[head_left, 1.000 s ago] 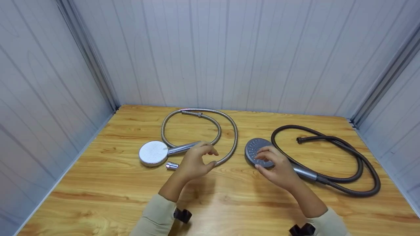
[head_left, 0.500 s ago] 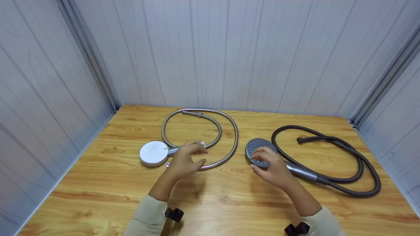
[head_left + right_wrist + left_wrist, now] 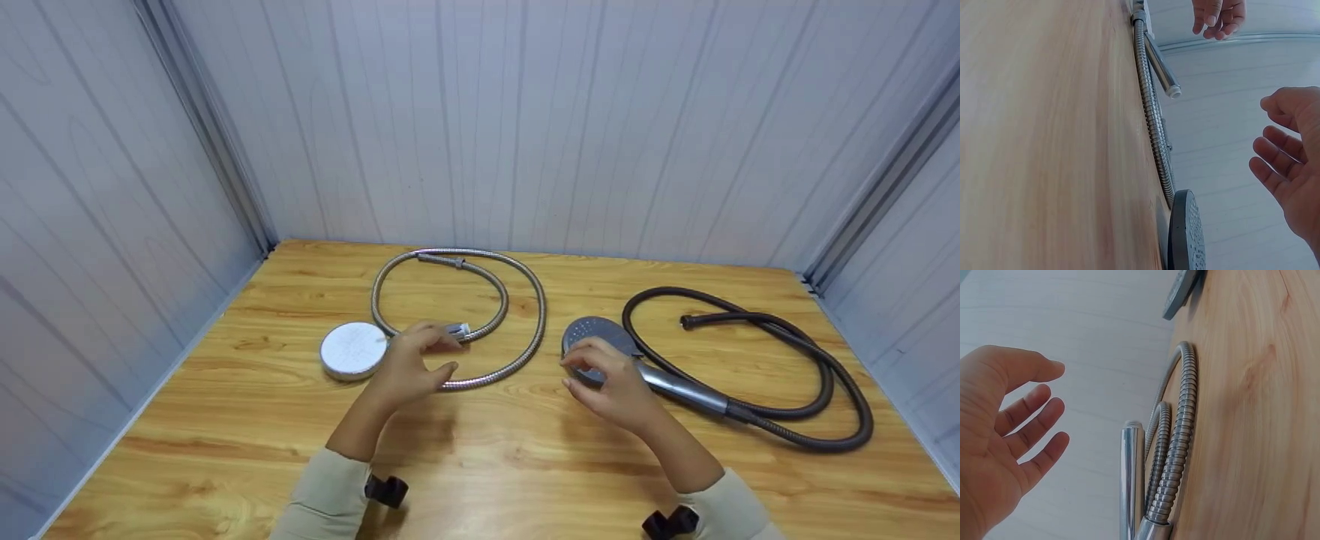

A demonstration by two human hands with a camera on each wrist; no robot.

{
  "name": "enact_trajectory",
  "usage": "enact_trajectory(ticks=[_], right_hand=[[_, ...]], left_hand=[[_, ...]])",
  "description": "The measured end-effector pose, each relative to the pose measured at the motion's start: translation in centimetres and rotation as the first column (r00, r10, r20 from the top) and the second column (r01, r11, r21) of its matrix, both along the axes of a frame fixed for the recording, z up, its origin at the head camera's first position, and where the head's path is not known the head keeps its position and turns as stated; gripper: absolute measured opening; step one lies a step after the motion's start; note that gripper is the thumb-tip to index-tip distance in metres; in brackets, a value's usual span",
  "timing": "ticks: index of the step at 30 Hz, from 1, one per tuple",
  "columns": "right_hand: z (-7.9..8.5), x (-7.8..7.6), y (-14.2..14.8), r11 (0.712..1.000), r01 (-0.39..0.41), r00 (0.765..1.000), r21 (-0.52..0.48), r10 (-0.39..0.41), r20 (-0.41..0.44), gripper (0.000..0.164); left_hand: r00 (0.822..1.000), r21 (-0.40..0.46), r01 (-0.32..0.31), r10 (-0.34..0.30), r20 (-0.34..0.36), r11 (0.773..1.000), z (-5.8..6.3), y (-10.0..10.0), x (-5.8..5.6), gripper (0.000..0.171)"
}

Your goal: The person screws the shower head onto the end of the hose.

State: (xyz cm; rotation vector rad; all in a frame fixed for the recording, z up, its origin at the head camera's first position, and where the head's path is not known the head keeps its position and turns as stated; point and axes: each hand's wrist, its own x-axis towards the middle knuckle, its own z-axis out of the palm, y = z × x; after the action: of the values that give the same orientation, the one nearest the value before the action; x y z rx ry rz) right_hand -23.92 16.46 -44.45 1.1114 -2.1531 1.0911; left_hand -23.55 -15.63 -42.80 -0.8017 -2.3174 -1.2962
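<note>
On the table's left half lies a chrome shower head (image 3: 352, 349) with a white round face, beside a coiled silver shower hose (image 3: 541, 307). My left hand (image 3: 409, 367) hovers above its handle (image 3: 1130, 484), fingers loosely bent and holding nothing; it hides part of the handle and one hose end. To the right is a dark grey shower head (image 3: 600, 334), joined at its handle (image 3: 686, 390) to a black hose (image 3: 847, 390). My right hand (image 3: 611, 382) hangs over this head's face, fingers loosely bent around air, apart from it in the right wrist view.
A wood-grain table (image 3: 510, 480) bears both sets. Pale panelled walls (image 3: 480, 120) enclose it at the back and both sides, with metal corner strips (image 3: 217, 142). The black hose's free end (image 3: 686, 322) lies inside its loop.
Both hands have drifted left, the left one farther, baring the tip of the chrome handle and covering more near its head. The shower heads and hoses lie where they were.
</note>
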Motion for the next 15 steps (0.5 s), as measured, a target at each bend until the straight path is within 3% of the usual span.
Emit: enact_trajectory(ticks=[15], right_hand=[[-0.4, -0.2, -1.3, 1.000, -0.022, 0.999, 0.017, 0.022, 0.045, 0.028]], left_hand=[[0.997, -0.026, -0.077, 0.077, 0.011, 0.997, -0.2, -1.8, 0.0, 0.024]])
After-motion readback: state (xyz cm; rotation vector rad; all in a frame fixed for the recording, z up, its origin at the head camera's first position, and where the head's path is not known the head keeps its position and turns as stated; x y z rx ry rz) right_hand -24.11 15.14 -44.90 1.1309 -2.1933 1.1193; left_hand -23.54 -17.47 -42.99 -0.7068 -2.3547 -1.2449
